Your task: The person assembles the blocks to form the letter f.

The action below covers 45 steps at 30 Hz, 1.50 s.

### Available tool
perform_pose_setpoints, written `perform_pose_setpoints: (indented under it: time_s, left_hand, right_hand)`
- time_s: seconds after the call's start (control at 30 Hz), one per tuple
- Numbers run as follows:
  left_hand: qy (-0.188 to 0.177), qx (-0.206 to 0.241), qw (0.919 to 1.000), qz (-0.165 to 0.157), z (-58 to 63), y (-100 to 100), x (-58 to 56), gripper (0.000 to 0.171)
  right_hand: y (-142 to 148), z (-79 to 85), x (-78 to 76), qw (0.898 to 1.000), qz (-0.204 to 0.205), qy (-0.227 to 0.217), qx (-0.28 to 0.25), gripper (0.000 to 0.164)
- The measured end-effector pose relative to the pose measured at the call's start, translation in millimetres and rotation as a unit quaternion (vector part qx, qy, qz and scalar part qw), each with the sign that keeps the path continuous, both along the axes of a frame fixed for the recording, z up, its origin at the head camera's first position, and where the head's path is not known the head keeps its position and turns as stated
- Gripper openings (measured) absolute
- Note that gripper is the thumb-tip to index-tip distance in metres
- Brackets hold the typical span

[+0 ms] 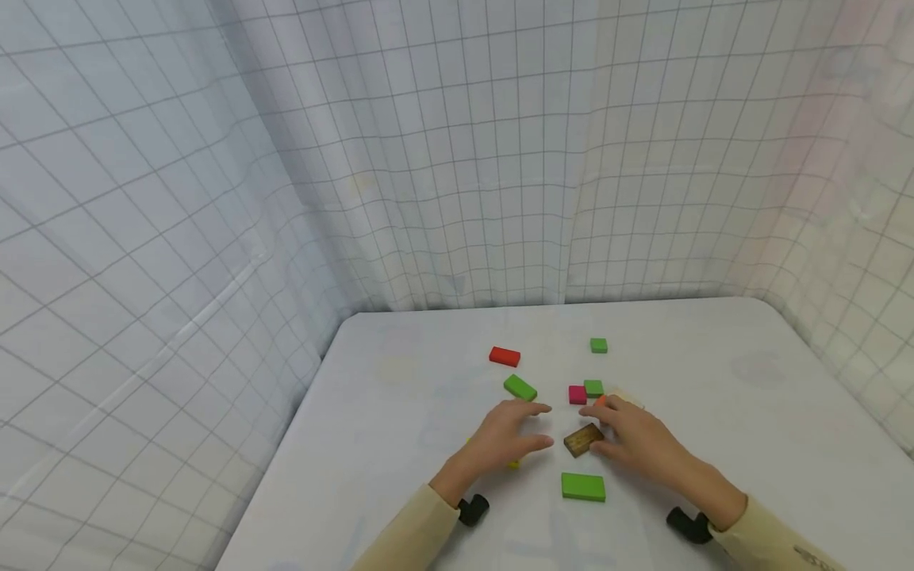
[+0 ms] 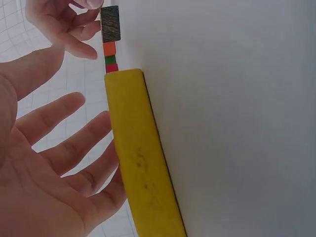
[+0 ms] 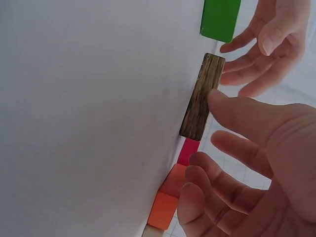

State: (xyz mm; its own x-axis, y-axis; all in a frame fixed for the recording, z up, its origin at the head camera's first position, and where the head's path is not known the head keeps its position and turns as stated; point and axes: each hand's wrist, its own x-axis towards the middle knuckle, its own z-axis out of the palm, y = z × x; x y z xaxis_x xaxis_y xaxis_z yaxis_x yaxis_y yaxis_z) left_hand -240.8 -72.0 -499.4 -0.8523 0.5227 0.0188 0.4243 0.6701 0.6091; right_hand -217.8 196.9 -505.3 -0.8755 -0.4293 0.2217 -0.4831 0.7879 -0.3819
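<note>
A dark brown wood-grain block (image 1: 583, 440) lies flat on the white table. My right hand (image 1: 639, 440) is at its right side, thumb tip overlapping the block in the right wrist view and fingers loosely bent beyond it. Under that hand, an orange block (image 3: 163, 210) is partly covered in the head view. To the left, my left hand (image 1: 500, 436) hovers with fingers spread, thumb apart from the forefinger, nothing between them. A yellow block (image 2: 143, 153) lies beneath it, mostly hidden from the head camera.
A large green block (image 1: 583, 487) lies at the near side. Farther back are a red block (image 1: 505, 357), a green block (image 1: 520, 388), a small magenta block (image 1: 577, 395) and two small green blocks (image 1: 593, 388). A pale block (image 1: 628, 399) sits behind the right hand. Gridded white curtains (image 1: 457, 159) surround the table.
</note>
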Motion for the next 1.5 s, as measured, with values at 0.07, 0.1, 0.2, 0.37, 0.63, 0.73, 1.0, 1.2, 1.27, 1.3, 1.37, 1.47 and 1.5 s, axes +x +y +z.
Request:
perform_pose_setpoints:
  time_s: [0.07,0.1,0.2,0.37,0.63,0.73,1.0,1.2,1.27,1.3,1.37,1.47,1.5]
  left_hand:
    - [-0.006,-0.006,0.9999,-0.012,-0.6,3,-1.9,0.051]
    - [-0.008,-0.010,0.9998,-0.018,-0.7,5,-2.7,0.050]
    - [-0.006,-0.028,0.9992,-0.027,-0.3,8,-4.6,0.050]
    - [-0.003,-0.044,0.9986,-0.029,3.6,14,-5.2,0.047]
    - [0.003,-0.052,0.9980,-0.037,6.6,20,-6.3,0.031]
    - [0.016,-0.052,0.9974,-0.047,5.7,21,-7.6,0.028]
    - [0.053,-0.054,0.9943,-0.074,-0.2,20,-12.4,0.018]
    - [0.069,-0.051,0.9931,-0.079,2.5,22,-12.5,0.014]
    - [0.073,-0.049,0.9931,-0.077,3.4,21,-11.9,0.013]
    - [0.071,-0.046,0.9937,-0.075,3.7,21,-11.6,0.012]
    - [0.060,-0.035,0.9952,-0.068,4.2,20,-10.9,0.012]
    - [0.037,-0.015,0.9975,-0.057,4.6,19,-10.0,0.011]
    - [0.028,-0.008,0.9981,-0.054,4.8,19,-9.8,0.012]
  right_hand:
    - [0,-0.3,-2.2,1.000,0.003,-0.010,0.003,0.046]
    - [0,-0.5,-3.1,1.000,0.007,-0.014,0.004,0.045]
    - [0,-0.6,-5.5,1.000,0.020,-0.021,0.002,0.042]
    - [0,1.0,-7.2,0.999,0.043,-0.015,0.000,0.035]
    - [1,0.9,-10.4,0.999,0.048,-0.020,-0.006,0.033]
    - [1,0.2,-11.3,0.998,0.050,-0.023,-0.011,0.033]
    - [-1,7.1,-12.9,0.996,0.068,-0.023,-0.045,0.035]
    - [-2,10.9,-15.3,0.995,0.076,-0.037,-0.060,0.035]
    - [-3,11.6,-15.9,0.994,0.081,-0.041,-0.065,0.035]
    - [-4,12.1,-16.2,0.993,0.084,-0.045,-0.068,0.035]
    - [-5,13.3,-16.8,0.992,0.086,-0.051,-0.073,0.034]
    - [-7,16.1,-17.6,0.991,0.089,-0.064,-0.082,0.034]
    - [-7,16.9,-18.1,0.990,0.090,-0.066,-0.085,0.034]
